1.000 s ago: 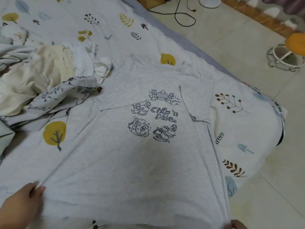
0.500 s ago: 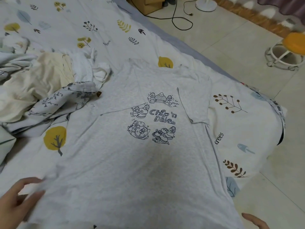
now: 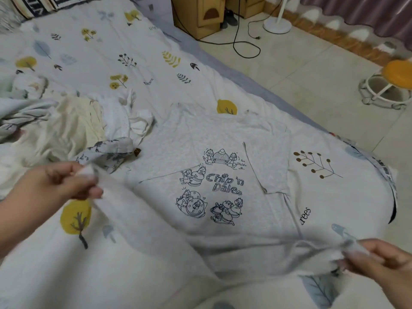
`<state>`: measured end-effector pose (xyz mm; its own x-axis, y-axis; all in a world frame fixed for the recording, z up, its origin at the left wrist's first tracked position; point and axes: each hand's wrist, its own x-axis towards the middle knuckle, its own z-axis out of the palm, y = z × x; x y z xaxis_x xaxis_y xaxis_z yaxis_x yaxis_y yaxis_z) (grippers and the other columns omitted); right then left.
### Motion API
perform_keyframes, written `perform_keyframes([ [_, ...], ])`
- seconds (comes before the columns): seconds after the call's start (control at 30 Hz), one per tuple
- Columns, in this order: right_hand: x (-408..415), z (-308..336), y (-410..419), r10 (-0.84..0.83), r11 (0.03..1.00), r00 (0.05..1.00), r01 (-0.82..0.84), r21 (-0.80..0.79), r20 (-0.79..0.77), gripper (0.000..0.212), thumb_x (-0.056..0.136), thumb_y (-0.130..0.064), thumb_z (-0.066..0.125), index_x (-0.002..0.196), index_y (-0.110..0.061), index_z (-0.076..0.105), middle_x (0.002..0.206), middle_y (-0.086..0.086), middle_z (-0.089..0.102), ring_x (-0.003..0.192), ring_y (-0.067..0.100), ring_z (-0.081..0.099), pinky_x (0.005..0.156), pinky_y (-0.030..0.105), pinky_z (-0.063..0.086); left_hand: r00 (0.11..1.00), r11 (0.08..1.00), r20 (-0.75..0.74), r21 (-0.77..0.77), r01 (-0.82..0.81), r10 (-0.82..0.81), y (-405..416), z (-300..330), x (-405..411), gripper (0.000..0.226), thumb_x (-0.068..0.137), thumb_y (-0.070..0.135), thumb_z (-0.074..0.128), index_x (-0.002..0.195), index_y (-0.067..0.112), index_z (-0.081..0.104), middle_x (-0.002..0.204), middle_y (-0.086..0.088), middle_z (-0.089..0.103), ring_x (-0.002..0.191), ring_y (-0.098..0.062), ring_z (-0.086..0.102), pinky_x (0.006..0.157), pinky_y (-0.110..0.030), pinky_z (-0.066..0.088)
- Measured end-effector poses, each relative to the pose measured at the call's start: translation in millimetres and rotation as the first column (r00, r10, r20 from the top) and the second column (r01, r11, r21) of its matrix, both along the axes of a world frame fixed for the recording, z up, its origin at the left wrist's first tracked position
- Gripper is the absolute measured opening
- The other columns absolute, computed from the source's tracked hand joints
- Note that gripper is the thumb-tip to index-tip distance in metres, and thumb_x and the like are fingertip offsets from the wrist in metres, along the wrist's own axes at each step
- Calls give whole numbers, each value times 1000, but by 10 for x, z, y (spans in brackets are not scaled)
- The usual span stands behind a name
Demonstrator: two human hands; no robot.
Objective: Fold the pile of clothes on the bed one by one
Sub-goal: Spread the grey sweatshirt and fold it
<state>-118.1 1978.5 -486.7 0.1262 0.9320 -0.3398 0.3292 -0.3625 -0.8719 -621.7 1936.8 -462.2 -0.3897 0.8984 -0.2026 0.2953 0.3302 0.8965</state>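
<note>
A light grey T-shirt (image 3: 223, 134) with a blue cartoon print lies face up on the bed, both sleeves folded inward. My left hand (image 3: 55, 186) pinches its left bottom corner and holds it raised off the sheet. My right hand (image 3: 379, 259) pinches the right bottom corner, also lifted. The hem hangs stretched between the two hands above the bed. A pile of unfolded clothes (image 3: 66, 123), cream, white and grey-patterned, sits at the left beside the shirt.
The bed (image 3: 111, 52) has a white sheet printed with leaves and trees; its edge runs diagonally to the right. On the tiled floor stand a wooden cabinet (image 3: 200, 14), a fan base (image 3: 277, 26) with a black cable, and an orange-seated stool (image 3: 394, 83).
Both hands have taken hold of the shirt's bottom corners and lifted the hem up and forward over the shirt. The view has tilted up toward the far side of the bed.
</note>
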Motion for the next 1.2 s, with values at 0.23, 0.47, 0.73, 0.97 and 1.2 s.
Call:
perform_keyframes([
  [0.23,-79,129,1042,-161,975,987,155,163,26,34,71,-68,59,65,-35,62,65,-10,61,56,-3,55,53,1,40,974,952,39,205,-227,224,1225,188,228,25,99,16,44,75,15,52,57,1,68,48,-13,66,49,-17,53],
  [0.47,453,-575,2152,-356,926,934,352,136,7,44,75,-70,54,68,-27,60,62,-22,60,55,-8,56,56,14,50,891,858,111,241,-454,440,2185,-104,103,25,99,21,39,74,21,43,53,7,66,48,-7,65,50,-20,52],
  [0.73,152,-974,3037,-203,978,820,195,72,535,32,76,-49,41,72,-19,51,67,19,57,65,42,58,67,55,53,907,904,1,-82,-419,421,2882,-701,24,26,98,16,43,72,14,44,43,3,62,36,-10,59,42,-22,51],
  [0.97,-266,-839,3185,-242,963,757,113,243,607,39,87,-22,53,123,-11,46,107,23,53,97,40,54,83,48,43,874,958,-453,-128,-258,175,3205,-921,140,58,96,28,46,146,13,22,135,-17,48,118,-28,51,103,-40,37],
  [1.2,-1112,-1028,2541,320,821,391,-569,-46,863,65,91,-47,25,142,-9,36,149,21,30,137,36,26,106,59,23,367,856,-781,-401,328,-506,2808,-1479,849,74,90,59,6,149,16,14,155,-13,18,141,-38,17,108,-58,18],
])
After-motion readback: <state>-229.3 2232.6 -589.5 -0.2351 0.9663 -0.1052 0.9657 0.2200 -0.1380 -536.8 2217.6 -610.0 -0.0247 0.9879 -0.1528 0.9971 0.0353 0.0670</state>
